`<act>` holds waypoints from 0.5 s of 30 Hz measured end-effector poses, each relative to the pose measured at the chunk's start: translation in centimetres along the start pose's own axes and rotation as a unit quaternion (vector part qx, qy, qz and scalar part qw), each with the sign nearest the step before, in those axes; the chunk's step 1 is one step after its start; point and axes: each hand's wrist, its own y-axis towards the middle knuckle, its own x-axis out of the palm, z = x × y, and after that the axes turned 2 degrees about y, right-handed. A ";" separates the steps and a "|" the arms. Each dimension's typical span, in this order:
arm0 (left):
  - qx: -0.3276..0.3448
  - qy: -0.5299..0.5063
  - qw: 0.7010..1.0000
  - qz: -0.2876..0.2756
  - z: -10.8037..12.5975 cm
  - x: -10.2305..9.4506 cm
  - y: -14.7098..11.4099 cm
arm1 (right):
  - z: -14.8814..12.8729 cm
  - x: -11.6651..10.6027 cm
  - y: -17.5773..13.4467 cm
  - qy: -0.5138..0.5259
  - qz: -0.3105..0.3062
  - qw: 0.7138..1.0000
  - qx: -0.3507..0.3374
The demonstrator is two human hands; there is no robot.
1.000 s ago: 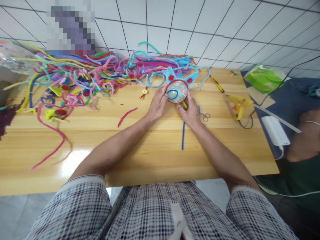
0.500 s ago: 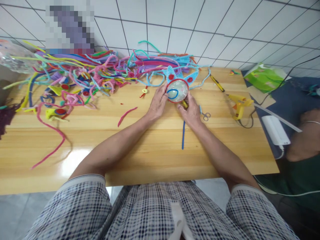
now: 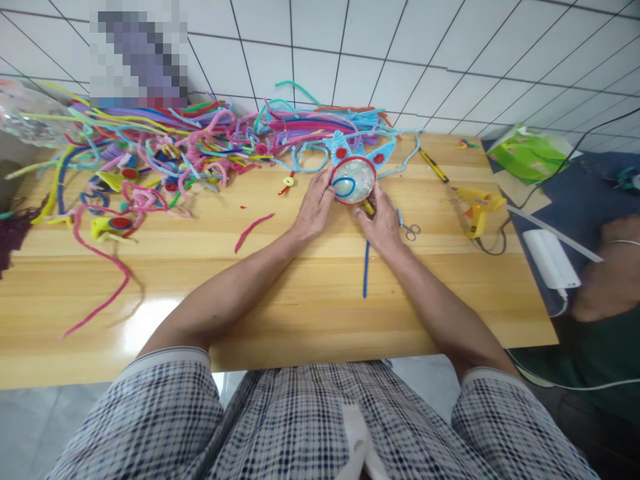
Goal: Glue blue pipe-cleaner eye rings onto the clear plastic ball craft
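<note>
Between my two hands is a round, clear-looking disc [image 3: 361,187] with a red pipe-cleaner rim and two light-blue ears with red dots at its top. A blue pipe-cleaner loop [image 3: 345,187] lies on its face at the left. My left hand [image 3: 316,203] grips the disc's left edge, thumb at the front. At the lower right edge my right hand [image 3: 383,217] holds it too, with a yellow piece [image 3: 369,207] showing beside the fingers. Below the right hand a straight dark-blue pipe cleaner [image 3: 367,270] lies on the table. Small scissors [image 3: 412,231] rest just right of that hand.
Heaped pipe cleaners [image 3: 200,147] cover the back left of the wooden table [image 3: 280,313]. A yellow utility knife [image 3: 434,165] and a yellow glue gun [image 3: 477,208] with its cord lie at the right. Another person's arm [image 3: 607,273] shows at the far right, near a white power strip [image 3: 551,259].
</note>
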 end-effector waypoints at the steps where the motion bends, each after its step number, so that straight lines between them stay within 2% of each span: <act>1: 0.002 0.001 1.000 0.001 0.0 0.0 0.0 | 0.0 0.0 0.0 0.003 0.012 1.000 0.005; 4: 0.002 -0.002 1.000 -0.001 0.0 0.0 -0.1 | 0.1 0.1 0.0 0.011 0.028 0.999 0.010; 15: 0.012 -0.012 1.000 -0.026 -1.1 -0.5 0.3 | 0.7 0.6 0.1 0.001 0.017 1.000 0.006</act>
